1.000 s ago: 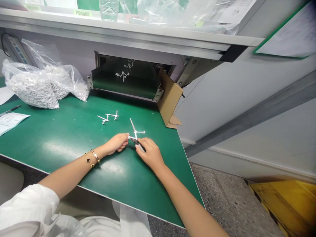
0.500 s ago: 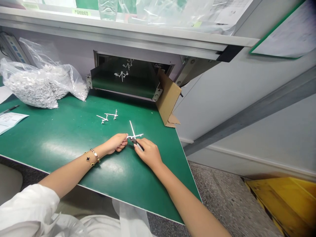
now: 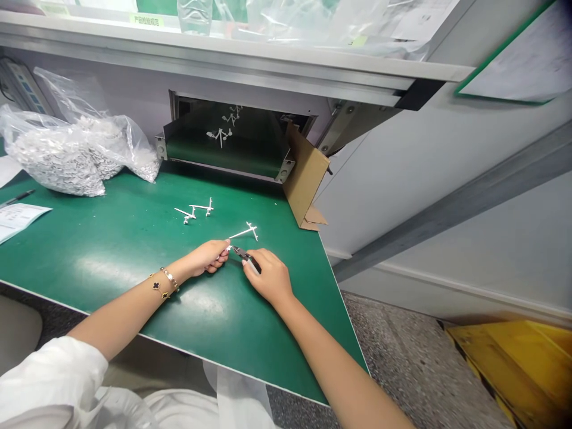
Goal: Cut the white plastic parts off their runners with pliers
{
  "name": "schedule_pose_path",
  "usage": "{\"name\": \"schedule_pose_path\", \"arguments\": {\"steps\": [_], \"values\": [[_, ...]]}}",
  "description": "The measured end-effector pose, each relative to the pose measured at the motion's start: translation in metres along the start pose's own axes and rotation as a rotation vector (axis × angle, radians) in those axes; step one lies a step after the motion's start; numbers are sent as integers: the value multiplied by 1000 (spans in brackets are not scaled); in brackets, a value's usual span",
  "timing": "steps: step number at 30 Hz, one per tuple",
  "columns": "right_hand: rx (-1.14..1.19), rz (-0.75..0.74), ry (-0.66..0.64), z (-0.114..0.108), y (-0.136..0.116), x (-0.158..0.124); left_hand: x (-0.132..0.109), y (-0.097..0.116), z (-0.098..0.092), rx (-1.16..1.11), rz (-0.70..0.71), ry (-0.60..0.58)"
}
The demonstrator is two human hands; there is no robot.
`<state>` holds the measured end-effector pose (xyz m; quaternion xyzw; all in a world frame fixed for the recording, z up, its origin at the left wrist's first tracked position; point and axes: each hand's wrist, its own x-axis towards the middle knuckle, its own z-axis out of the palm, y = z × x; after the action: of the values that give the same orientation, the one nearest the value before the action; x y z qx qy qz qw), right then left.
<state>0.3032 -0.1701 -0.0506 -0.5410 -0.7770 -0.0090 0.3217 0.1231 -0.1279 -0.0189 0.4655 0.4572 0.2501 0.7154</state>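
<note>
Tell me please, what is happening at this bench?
A person's right hand holds small side cutters, and the left hand pinches a small white part at their tip. A white branched piece lies on the green bench mat just beyond the hands, with two more pieces further back. Similar pieces sit on the green conveyor belt, and a clear bag of small white parts lies to the left.

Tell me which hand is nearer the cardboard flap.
Right hand: it is below and to the left of the cardboard flap. The left hand lies farther left of the flap.
</note>
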Motion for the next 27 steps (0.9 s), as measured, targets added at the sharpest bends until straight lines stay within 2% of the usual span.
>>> {"name": "schedule_pose_path", "arguments": {"steps": [8, 13, 27], "values": [[-3, -34, 1, 1, 0, 0, -4, 4, 3, -20, 7, -36], [-17, -47, -15, -1, -1, 1, 0, -1, 2, -95, -8, -110], [-40, -77, -25, -3, -1, 2, 4, -5, 1, -238, -39, -193]]}}
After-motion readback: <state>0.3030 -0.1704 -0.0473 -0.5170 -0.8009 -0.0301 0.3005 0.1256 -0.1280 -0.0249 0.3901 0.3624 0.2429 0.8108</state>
